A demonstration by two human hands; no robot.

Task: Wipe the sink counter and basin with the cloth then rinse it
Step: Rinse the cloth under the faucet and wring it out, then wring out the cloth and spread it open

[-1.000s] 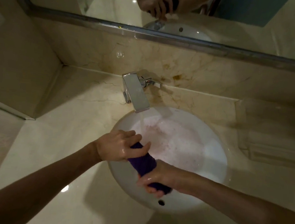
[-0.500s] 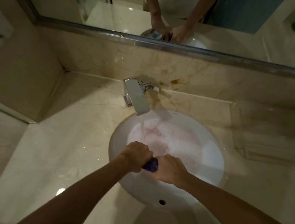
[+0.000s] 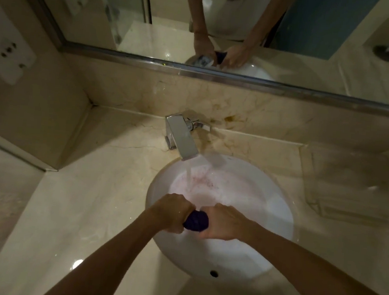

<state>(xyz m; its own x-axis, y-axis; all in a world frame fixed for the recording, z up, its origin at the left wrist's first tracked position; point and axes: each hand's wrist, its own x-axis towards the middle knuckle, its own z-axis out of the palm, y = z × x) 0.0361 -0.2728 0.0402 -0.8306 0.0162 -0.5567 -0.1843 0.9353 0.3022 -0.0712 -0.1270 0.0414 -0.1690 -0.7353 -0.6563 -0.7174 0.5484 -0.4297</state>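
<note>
A purple cloth (image 3: 196,221) is bunched into a tight roll over the white basin (image 3: 271,253). My left hand (image 3: 171,212) grips its left end and my right hand (image 3: 222,221) grips its right end, so only a short middle part shows between the fists. The chrome faucet (image 3: 181,136) stands at the back of the basin, and a stream of water falls from it into foamy, pinkish water just beyond my hands. The beige marble counter (image 3: 85,199) surrounds the basin.
A mirror (image 3: 316,28) runs along the back wall above a marble splashback. A clear plastic tray (image 3: 350,184) sits on the counter to the right. A wall socket plate (image 3: 6,58) is on the left wall. The overflow hole (image 3: 213,273) marks the basin's near side.
My hands have come together on the cloth, from spread along its length to fist beside fist, squeezing it into a shorter roll. The view has tilted up, showing more mirror.
</note>
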